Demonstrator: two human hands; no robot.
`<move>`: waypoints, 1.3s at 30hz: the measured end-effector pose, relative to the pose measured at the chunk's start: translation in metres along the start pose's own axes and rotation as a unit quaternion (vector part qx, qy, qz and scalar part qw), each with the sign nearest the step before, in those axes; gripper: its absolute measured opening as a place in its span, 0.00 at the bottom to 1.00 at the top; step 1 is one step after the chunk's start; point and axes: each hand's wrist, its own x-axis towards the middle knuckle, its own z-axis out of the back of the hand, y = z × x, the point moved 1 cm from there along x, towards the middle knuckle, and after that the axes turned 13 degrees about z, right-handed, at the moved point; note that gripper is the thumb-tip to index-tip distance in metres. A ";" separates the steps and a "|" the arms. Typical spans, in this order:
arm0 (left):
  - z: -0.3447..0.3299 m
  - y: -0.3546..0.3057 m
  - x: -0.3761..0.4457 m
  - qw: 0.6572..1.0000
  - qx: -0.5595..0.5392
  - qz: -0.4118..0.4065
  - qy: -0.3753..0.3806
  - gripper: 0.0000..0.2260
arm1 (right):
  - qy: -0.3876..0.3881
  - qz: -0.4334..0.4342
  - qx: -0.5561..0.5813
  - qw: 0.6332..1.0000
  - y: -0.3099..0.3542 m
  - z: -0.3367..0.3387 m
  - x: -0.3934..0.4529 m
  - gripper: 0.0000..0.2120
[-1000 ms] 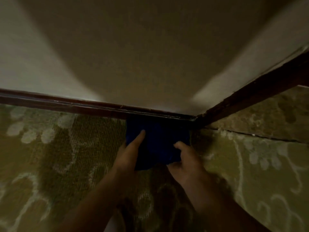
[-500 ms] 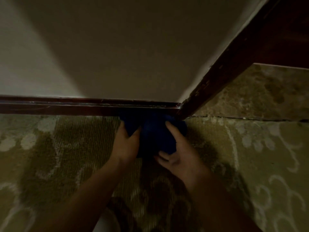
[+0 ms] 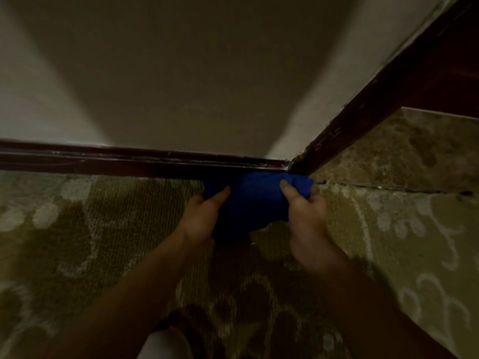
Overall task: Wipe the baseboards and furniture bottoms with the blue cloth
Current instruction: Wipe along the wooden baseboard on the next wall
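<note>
A soft, bunched blue cloth (image 3: 255,200) lies on the floor, pushed up against the foot of a dark reddish-brown glossy wooden baseboard (image 3: 116,161), right at the end where that strip meets a dark, scuffed wooden door frame (image 3: 363,112) rising diagonally to the upper right. The cloth's far edge touches the baseboard and its right end sits at the base of the frame.

The left hand (image 3: 201,218) grips the cloth's left side, one finger laid straight along the fabric. The right hand (image 3: 304,216) holds the right side with its thumb pressed on top; the other fingers seem tucked under the folds, though dim light and blur make that uncertain.

Beneath lies a ribbed olive-green woven carpet with pale floral swirls (image 3: 103,242). A thin dark seam (image 3: 388,189) separates it from a mottled brownish floor patch (image 3: 401,151) beyond the frame. Above the baseboard stands a smooth beige plaster wall (image 3: 181,73). The baseboard runs uncovered to the left, with open carpet along it.
</note>
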 end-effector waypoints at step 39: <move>0.011 0.000 0.002 1.000 0.004 0.012 0.005 0.16 | -0.115 0.022 -0.026 0.993 0.000 -0.034 -0.003 0.16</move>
